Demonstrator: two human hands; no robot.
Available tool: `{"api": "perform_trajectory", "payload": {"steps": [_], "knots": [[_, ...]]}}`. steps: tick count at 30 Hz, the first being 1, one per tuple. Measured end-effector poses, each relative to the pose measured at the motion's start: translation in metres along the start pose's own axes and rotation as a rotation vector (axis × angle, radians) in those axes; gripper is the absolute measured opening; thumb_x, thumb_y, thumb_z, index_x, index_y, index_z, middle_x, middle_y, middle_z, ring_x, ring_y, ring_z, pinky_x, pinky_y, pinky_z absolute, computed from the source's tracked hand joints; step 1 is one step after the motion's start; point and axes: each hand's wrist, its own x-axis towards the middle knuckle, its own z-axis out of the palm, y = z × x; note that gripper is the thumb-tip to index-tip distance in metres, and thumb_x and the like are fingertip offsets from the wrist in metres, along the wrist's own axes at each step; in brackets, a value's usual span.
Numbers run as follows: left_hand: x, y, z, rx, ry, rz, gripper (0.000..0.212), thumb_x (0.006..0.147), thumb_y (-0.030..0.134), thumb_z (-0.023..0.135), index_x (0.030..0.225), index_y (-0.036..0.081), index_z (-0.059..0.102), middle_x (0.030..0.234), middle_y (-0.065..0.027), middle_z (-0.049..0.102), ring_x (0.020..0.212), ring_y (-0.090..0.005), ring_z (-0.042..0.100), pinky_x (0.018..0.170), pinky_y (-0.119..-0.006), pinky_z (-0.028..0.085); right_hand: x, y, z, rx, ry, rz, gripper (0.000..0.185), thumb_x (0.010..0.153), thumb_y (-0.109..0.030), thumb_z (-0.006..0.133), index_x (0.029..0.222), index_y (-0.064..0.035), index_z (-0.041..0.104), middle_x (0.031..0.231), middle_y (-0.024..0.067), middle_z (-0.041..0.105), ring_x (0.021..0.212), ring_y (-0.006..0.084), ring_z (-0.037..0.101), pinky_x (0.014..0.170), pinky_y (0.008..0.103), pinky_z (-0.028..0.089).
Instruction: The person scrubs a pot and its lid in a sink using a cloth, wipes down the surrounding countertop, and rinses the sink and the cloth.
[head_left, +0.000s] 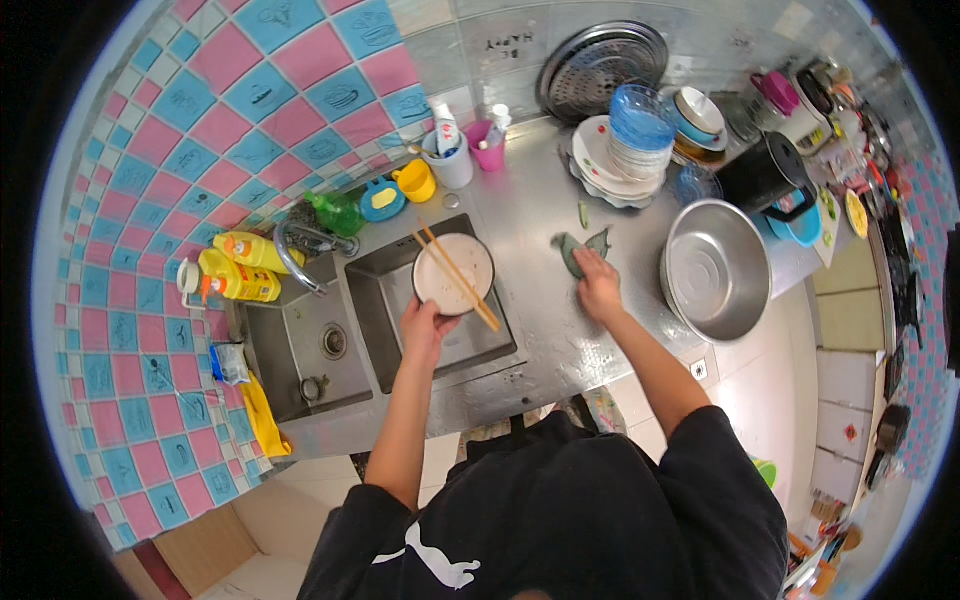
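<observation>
Over the right basin of the steel double sink (358, 330), my left hand (426, 326) holds a white bowl (442, 262) with a dark rim by its near edge. A pair of wooden chopsticks (459, 281) lies across this bowl, their thicker ends sticking out past its rim. Flat on the wet steel counter (555, 330), a dark green cloth (574, 255) lies under the fingers of my right hand (598, 285). Just beyond the cloth is a small green vegetable scrap (583, 214). A large steel basin (716, 271) stands to the right of that hand.
Stacked plates (592, 150) and bowls (641, 127) stand at the back, beside a black kettle (766, 174). A curved faucet (289, 255) reaches over the left basin. Yellow bottles (240, 277), a yellow cup (415, 181) and toothbrush cups (451, 165) line the tiled wall.
</observation>
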Motion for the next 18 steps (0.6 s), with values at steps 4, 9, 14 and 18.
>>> {"api": "perform_trajectory", "payload": {"steps": [4, 9, 14, 18], "knots": [[0.046, -0.008, 0.052, -0.003, -0.124, -0.045, 0.042, 0.076, 0.002, 0.042, 0.119, 0.003, 0.041, 0.107, -0.0149, 0.054, 0.090, -0.0284, 0.060, 0.073, -0.040, 0.053, -0.040, -0.033, 0.061, -0.185, 0.101, -0.013, 0.044, 0.070, 0.002, 0.045, 0.112, -0.0065, 0.054, 0.124, 0.0121, 0.047, 0.116, 0.0298, 0.043, 0.091, 0.0417, 0.035], [0.086, -0.028, 0.102, -0.005, -0.197, -0.061, 0.040, 0.076, 0.002, 0.044, 0.116, 0.003, 0.041, 0.105, -0.0154, 0.053, 0.092, -0.0292, 0.057, 0.079, -0.045, 0.051, -0.071, -0.059, 0.063, 0.296, 0.246, -0.094, 0.044, 0.063, 0.010, 0.043, 0.101, -0.0051, 0.059, 0.108, 0.0144, 0.057, 0.102, 0.0315, 0.051, 0.089, 0.0398, 0.037], [0.106, -0.057, 0.118, -0.040, -0.258, -0.056, 0.044, 0.081, 0.004, 0.045, 0.123, 0.007, 0.033, 0.107, -0.0163, 0.051, 0.096, -0.0283, 0.054, 0.086, -0.045, 0.047, -0.111, 0.022, -0.033, -0.095, 0.407, 0.069, 0.044, 0.061, 0.009, 0.043, 0.100, -0.0041, 0.059, 0.100, 0.0166, 0.058, 0.098, 0.0342, 0.051, 0.089, 0.0422, 0.038], [0.093, -0.062, 0.116, -0.005, -0.228, -0.121, 0.073, 0.085, 0.018, 0.054, 0.137, 0.013, 0.003, 0.111, -0.0184, 0.047, 0.094, -0.0300, 0.053, 0.083, -0.040, 0.046, -0.161, 0.049, -0.041, -0.319, 0.314, 0.261, 0.056, 0.063, 0.006, 0.042, 0.118, -0.0028, 0.049, 0.126, 0.0189, 0.044, 0.117, 0.0369, 0.040, 0.096, 0.0439, 0.032]]}}
